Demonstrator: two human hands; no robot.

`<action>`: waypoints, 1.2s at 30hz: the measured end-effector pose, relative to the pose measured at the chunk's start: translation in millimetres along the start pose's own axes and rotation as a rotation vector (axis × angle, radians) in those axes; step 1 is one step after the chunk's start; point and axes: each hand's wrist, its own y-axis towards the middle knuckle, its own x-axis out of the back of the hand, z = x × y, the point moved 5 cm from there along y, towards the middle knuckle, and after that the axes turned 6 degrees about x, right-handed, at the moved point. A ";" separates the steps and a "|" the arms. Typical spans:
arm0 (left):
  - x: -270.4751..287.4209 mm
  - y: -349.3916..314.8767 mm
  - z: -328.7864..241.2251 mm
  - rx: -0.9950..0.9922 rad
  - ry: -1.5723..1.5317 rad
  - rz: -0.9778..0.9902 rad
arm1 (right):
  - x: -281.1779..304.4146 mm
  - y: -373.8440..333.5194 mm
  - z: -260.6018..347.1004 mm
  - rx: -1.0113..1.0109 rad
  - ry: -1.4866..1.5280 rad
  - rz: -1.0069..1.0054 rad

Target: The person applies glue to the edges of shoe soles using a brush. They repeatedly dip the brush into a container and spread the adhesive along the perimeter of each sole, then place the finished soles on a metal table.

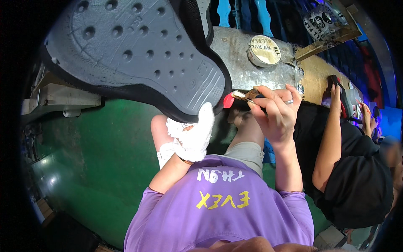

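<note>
A large shoe sole (138,54), grey with round studs and a black rim, fills the upper left. My left hand (195,134), in a white glove, is closed on its narrow end, thumb over the edge. My bare right hand (279,107) pinches a small tool (247,95) with a pale tip and a brownish body; its exact kind is unclear. Beside that tip, close to the black rim, shows a small bright red piece (228,101). I cannot tell whether it belongs to the tool or the sole.
Beyond my hands runs a worn metal bench (235,52) with a roll of printed tape (263,50) on it. At the right, a co-worker in black (352,180) handles a dark and red shoe (345,98). Blue strap-like pieces (263,17) hang behind; a metal frame (329,42) stands upper right.
</note>
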 end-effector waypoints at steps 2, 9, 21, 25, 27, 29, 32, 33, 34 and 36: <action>-2.2 -0.7 1.9 0.068 -0.043 -0.029 | -0.3 3.7 4.4 0.003 0.001 0.033; -2.8 -0.3 2.4 0.170 0.115 -0.022 | -4.2 5.0 13.8 0.104 0.036 0.085; -2.3 -1.2 -13.6 0.068 0.171 -0.046 | 6.6 0.5 16.8 0.089 0.056 0.088; -0.5 -3.7 2.0 0.149 0.117 -0.089 | 1.3 -2.1 24.6 0.115 0.053 0.071; 4.9 -4.8 17.7 0.177 0.207 -0.108 | 2.0 -3.3 25.8 0.095 0.046 0.063; 7.7 -5.8 24.9 0.167 0.181 -0.109 | -0.1 -5.9 19.6 0.081 0.031 0.030; 5.7 -8.1 22.7 0.177 -0.005 -0.072 | -1.2 -10.0 8.5 0.052 -0.014 0.016; 3.0 -8.9 12.0 0.238 -0.018 -0.049 | -0.8 -10.8 6.5 0.046 -0.029 0.008; 2.1 -8.4 10.6 0.221 -0.019 -0.053 | -0.7 -11.4 5.5 0.041 -0.044 -0.001; 1.3 -6.1 15.0 0.109 -0.007 -0.087 | 0.7 -13.0 3.4 0.018 -0.063 -0.036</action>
